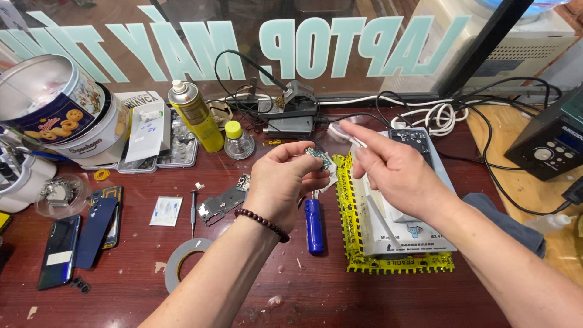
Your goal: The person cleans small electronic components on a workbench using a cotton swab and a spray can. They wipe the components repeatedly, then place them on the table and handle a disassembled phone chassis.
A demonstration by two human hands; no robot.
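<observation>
My left hand (285,182), with a dark bead bracelet at the wrist, is raised over the desk and pinches a small green circuit board (319,157) between thumb and fingers. My right hand (395,170) hovers just right of it with the index finger stretched out toward the far side, and a pair of slim metal tweezers (378,220) runs through its palm. Under both hands lies a white box (419,240) on yellow warning tape (347,209). A blue-handled screwdriver (313,225) rests on the wood below my left hand.
Yellow spray can (195,116), small yellow-capped bottle (238,141), round biscuit tins (57,109) and a parts tray (176,149) stand at the back left. Phones (79,237), a tape roll (182,258), metal phone plate (221,203), small screwdriver (193,212), cables (437,115), black device (549,149).
</observation>
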